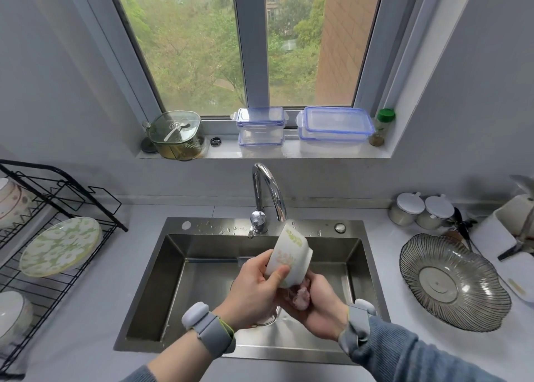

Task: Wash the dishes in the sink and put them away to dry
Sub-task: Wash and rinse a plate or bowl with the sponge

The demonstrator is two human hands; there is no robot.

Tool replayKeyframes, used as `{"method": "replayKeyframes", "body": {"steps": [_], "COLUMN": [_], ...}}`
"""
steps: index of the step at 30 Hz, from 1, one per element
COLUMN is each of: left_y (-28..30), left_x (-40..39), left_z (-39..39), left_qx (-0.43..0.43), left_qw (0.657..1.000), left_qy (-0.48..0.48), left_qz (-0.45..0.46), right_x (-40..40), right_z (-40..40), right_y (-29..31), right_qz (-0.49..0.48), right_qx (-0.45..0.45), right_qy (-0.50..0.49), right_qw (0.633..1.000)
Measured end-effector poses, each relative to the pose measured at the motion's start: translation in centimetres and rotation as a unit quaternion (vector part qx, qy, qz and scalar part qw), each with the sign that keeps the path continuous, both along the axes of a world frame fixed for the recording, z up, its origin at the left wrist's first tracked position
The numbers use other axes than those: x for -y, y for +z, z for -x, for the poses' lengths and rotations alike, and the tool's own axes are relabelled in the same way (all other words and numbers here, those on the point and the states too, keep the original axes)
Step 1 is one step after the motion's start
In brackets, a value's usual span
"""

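Over the steel sink (173, 254) I hold a white bowl with a green flower pattern (291, 251), tilted on its side just under the faucet spout (268, 191). My left hand (257, 289) grips the bowl's side, thumb curled across it. Below the bowl, my right hand (315, 306) holds a pinkish sponge or cloth (302, 293) pressed against the bowl's underside. No water stream is visible from the faucet.
A black wire drying rack (57, 208) at the left holds a green flowered plate (62, 246) and white bowls (13, 315). A ribbed glass dish (453, 283) and lidded jars (419, 211) sit on the counter at the right. Plastic containers (335, 127) line the window sill.
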State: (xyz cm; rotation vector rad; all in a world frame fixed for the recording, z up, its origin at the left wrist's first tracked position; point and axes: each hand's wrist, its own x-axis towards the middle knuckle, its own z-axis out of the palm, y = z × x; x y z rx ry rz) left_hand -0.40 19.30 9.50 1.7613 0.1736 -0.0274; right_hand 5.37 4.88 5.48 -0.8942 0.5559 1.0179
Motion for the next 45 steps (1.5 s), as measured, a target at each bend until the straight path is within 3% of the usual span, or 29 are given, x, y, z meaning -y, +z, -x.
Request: {"method": "replayKeyframes", "body": {"steps": [6,10,16,18,22,25,30,34,37,39,41,43,45], "left_y": [-1.1,-1.8,-2.0,-2.0,-1.7,-0.6,0.7,0.3,-1.0,-0.8,-0.4,-0.6,-0.6], "left_x": [-0.6,-1.4,-1.8,-1.7,-1.9,-1.8,-2.2,-3.5,-4.4,-4.9,-5.1,-5.4,-5.3], "left_z": [-0.6,-0.5,0.6,1.0,2.1,3.0,3.8,3.7,4.0,4.4,4.4,4.6,4.7], "left_qx": [0.0,0.019,0.021,0.016,0.018,0.031,0.094,0.09,0.084,0.046,-0.048,-0.157,-0.217], "left_qw": [0.995,0.966,0.923,0.908,0.882,0.861,0.827,0.81,0.869,0.94,0.981,0.975,0.954], "left_qy": [0.014,0.031,-0.019,-0.038,-0.101,-0.162,-0.245,-0.242,-0.134,-0.024,0.089,0.154,0.178], "left_qz": [-0.101,-0.256,-0.383,-0.418,-0.459,-0.481,-0.498,-0.526,-0.469,-0.336,-0.167,0.006,0.103], "right_x": [-0.1,-0.1,-0.7,-1.5,-1.3,-0.8,0.3,-0.5,-1.6,-2.2,-2.9,-3.9,-4.7], "right_z": [0.9,1.0,1.6,1.9,1.2,-0.1,-3.0,-2.9,-2.1,-1.6,-0.9,0.1,0.9], "right_y": [0.2,1.0,2.4,1.9,1.6,1.8,1.2,1.1,1.1,0.9,1.0,0.9,0.9], "right_qz": [-0.032,0.065,0.123,0.138,0.213,0.241,0.202,0.224,0.246,0.252,0.244,0.23,0.224], "right_qx": [0.031,0.124,0.219,0.241,0.4,0.38,0.175,0.206,0.239,0.244,0.257,0.276,0.304], "right_qy": [0.02,0.071,0.155,0.129,0.134,0.118,0.208,0.195,0.13,0.098,0.079,0.08,0.097], "right_qw": [0.999,0.988,0.956,0.952,0.881,0.885,0.941,0.932,0.93,0.931,0.932,0.93,0.921]}}
